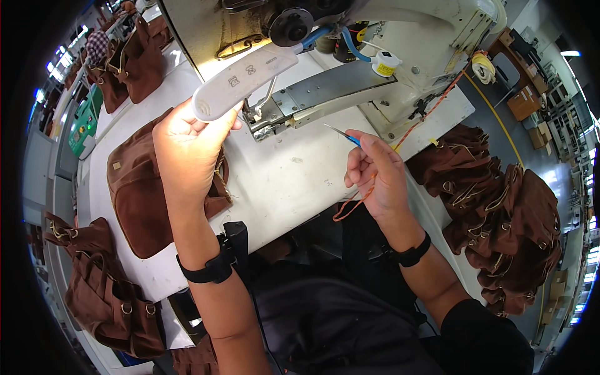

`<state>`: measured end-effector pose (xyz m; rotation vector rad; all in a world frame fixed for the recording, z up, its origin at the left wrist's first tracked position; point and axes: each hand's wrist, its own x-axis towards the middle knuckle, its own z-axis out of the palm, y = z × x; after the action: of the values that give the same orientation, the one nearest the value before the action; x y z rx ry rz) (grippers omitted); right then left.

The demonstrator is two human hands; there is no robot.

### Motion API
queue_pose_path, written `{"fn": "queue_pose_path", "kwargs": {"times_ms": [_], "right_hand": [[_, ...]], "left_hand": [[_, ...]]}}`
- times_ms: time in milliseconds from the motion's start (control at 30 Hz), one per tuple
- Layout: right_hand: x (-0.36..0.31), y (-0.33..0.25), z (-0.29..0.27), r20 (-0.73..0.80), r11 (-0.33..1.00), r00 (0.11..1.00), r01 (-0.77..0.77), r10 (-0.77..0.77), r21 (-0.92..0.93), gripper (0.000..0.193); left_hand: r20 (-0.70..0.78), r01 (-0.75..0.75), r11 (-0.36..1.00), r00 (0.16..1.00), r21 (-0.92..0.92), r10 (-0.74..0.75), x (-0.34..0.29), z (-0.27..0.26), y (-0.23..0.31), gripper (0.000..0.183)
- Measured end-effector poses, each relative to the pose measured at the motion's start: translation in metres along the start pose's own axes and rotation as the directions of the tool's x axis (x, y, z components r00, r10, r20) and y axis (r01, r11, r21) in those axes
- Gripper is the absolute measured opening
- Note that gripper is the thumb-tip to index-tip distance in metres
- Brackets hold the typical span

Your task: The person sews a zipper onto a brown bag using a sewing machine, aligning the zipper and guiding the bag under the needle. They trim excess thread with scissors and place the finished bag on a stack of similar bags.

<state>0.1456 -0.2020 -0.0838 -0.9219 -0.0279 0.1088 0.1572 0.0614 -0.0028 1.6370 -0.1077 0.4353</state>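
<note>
My left hand is raised at the sewing machine's needle end, beside a long pale grey cover. Its fingers are closed together, partly behind that cover, and what they pinch is hidden. In my right hand is a slim blue-handled tool with a thin metal tip, pointing left toward the machine's narrow arm. An orange cord loops below that hand. A brown bag with a zipper lies on the white table, behind my left forearm.
Brown bags are heaped to the right, below table level. More bags stand at the lower left and far left. A coiled yellowish cable hangs at the machine's right end. A person in a checked shirt is at the far left.
</note>
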Motion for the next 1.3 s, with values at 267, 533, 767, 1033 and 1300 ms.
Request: {"fn": "queue_pose_path", "kwargs": {"times_ms": [267, 533, 767, 1033, 1300], "right_hand": [[-0.001, 0.003, 0.005, -0.001, 1.0, 1.0, -0.024, 0.024, -0.004, 0.034], [-0.003, 0.001, 0.007, 0.019, 1.0, 1.0, -0.002, 0.003, -0.011, 0.035], [-0.005, -0.003, 0.001, 0.008, 1.0, 1.0, 0.001, -0.001, -0.007, 0.034], [-0.012, 0.001, 0.004, 0.008, 0.991, 1.0, 0.017, -0.016, -0.131, 0.029], [-0.014, 0.014, 0.007, 0.072, 0.828, 0.99, 0.141, -0.122, -0.542, 0.027]], "left_hand": [[-0.059, -0.068, 0.998, 0.996, 0.016, 0.069, -0.002, 0.011, -0.001, 0.026], [-0.075, -0.089, 0.995, 0.993, 0.04, 0.092, -0.004, 0.015, -0.01, 0.027], [-0.155, -0.049, 0.999, 0.987, -0.017, 0.046, -0.009, 0.007, -0.022, 0.022], [-0.329, 0.144, 0.97, 0.922, -0.198, -0.204, -0.056, -0.031, -0.024, 0.016], [-0.16, 0.206, 0.936, 0.953, -0.285, -0.258, -0.155, -0.027, -0.04, 0.018]]}}
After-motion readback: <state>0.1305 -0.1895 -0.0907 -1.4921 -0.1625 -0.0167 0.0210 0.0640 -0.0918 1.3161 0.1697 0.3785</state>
